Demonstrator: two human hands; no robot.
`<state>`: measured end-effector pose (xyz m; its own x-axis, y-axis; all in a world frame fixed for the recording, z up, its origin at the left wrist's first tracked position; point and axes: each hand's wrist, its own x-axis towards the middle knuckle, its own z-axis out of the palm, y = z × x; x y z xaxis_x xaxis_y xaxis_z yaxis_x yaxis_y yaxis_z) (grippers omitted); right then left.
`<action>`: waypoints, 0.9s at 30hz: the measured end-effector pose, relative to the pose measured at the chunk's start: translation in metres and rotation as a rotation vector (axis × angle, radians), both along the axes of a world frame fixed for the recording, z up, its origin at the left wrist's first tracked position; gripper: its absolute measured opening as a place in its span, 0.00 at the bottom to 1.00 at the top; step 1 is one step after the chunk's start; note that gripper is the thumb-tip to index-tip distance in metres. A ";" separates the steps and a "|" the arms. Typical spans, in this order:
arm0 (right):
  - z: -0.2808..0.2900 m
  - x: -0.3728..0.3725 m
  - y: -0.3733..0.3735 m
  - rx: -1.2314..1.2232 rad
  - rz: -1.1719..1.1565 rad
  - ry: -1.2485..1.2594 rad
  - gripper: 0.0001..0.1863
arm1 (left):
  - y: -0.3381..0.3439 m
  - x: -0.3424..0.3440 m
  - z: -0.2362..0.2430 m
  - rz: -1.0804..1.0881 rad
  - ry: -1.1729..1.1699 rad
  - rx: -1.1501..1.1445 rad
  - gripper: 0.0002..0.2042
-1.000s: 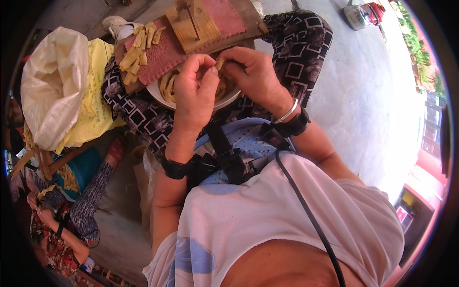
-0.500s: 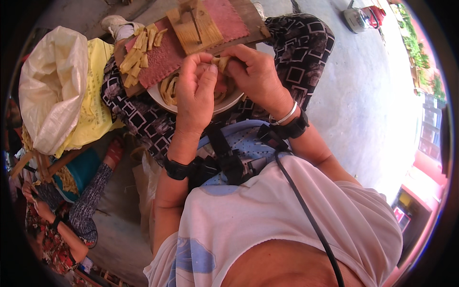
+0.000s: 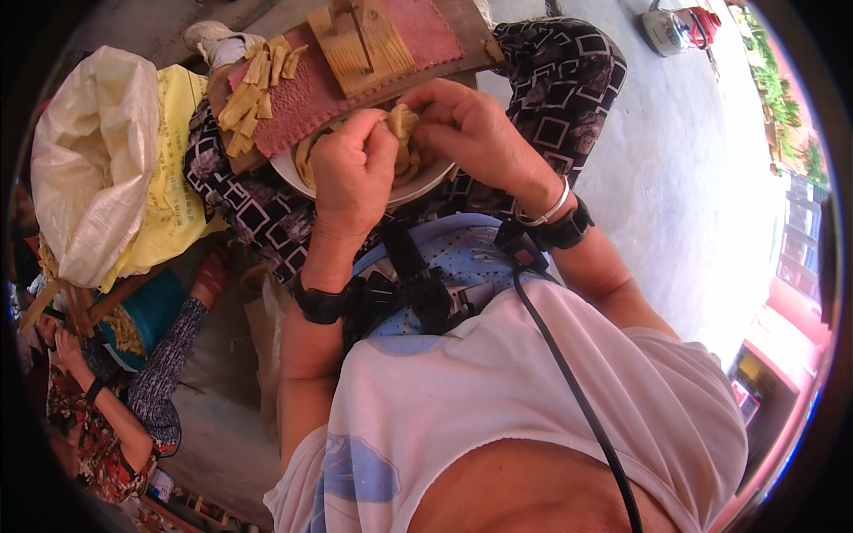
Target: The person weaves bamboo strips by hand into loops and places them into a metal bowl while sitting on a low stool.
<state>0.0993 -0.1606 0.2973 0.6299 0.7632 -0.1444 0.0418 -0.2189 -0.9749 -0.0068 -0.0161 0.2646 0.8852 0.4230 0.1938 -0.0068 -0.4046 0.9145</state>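
Above a white bowl of yellow strips, my left hand is closed, thumb and forefinger pinched at the edge of a pale yellow strip. The same piece is gripped by my right hand, curled from the other side. Just beyond the bowl, a wooden board carries a red textured pad, a pile of short yellow strips and a wooden block with a thin rod. Both sets of fingertips are partly hidden.
A white woven sack and yellow bag stand left. Below them are a teal tub and a co-worker's hands and leg. A steel kettle sits on the floor at top right, plants at the far right.
My left hand has shifted slightly left and turned, while my right has edged up and right. More of the yellow piece now shows between them. The co-worker's hands have moved.
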 end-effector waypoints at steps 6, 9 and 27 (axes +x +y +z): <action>-0.007 0.005 0.000 -0.041 0.161 -0.085 0.13 | 0.014 -0.010 -0.009 0.199 0.037 -0.245 0.06; -0.012 0.008 0.001 0.034 0.158 -0.157 0.13 | 0.021 -0.013 -0.010 0.135 0.066 -0.145 0.05; -0.012 0.001 0.016 0.143 -0.092 0.269 0.10 | -0.002 -0.005 -0.002 -0.030 0.050 -0.551 0.18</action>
<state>0.1003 -0.1444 0.2850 0.6510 0.7294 -0.2100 -0.2348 -0.0695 -0.9695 -0.0118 -0.0185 0.2630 0.9009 0.4242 -0.0919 0.0380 0.1337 0.9903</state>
